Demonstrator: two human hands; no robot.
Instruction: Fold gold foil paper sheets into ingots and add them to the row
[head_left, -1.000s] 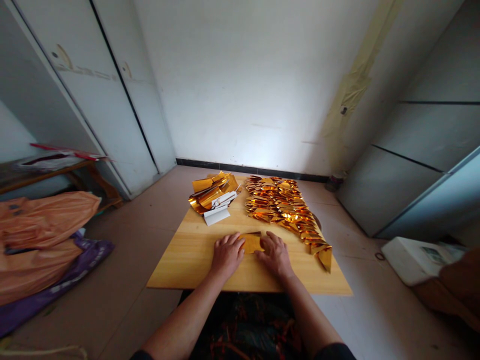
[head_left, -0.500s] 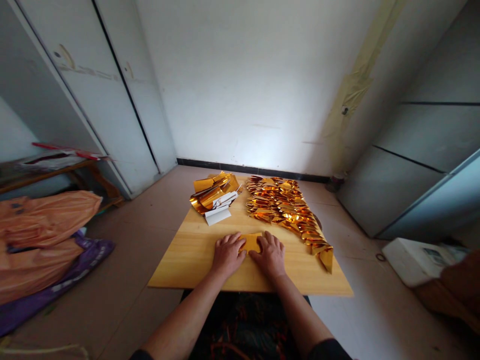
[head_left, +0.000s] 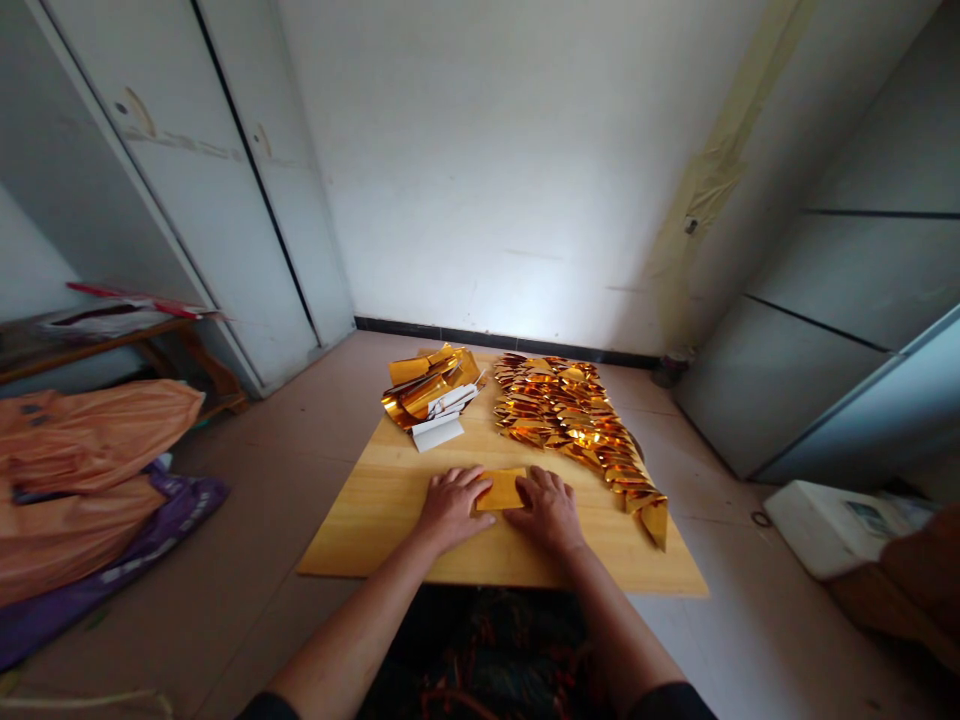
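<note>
A small rectangle of gold foil paper [head_left: 501,490] lies flat near the middle of the wooden board, between my two hands. My left hand [head_left: 452,508] has hold of its left end, with the thumb below and the fingers along the edge. At the right end, my right hand [head_left: 551,508] grips the paper with bent fingers; its thumb is partly hidden. Behind the left hand sits a loose pile of gold foil sheets [head_left: 431,385], with white-backed pieces [head_left: 439,432] at its front. Rows of folded gold foil pieces [head_left: 559,405] spread over the board's back right and down its right side.
The wooden board [head_left: 360,540] stands before my lap. Grey cabinets [head_left: 247,200] rise at the left, by an orange cloth-like heap [head_left: 90,440] and a purple bag [head_left: 172,520]. A grey fridge-like unit [head_left: 810,330] and a white box [head_left: 817,525] are at the right.
My hands have drawn slightly apart, the right one moving a little to the right, and more of the gold paper shows between them. The piles have stayed in place.
</note>
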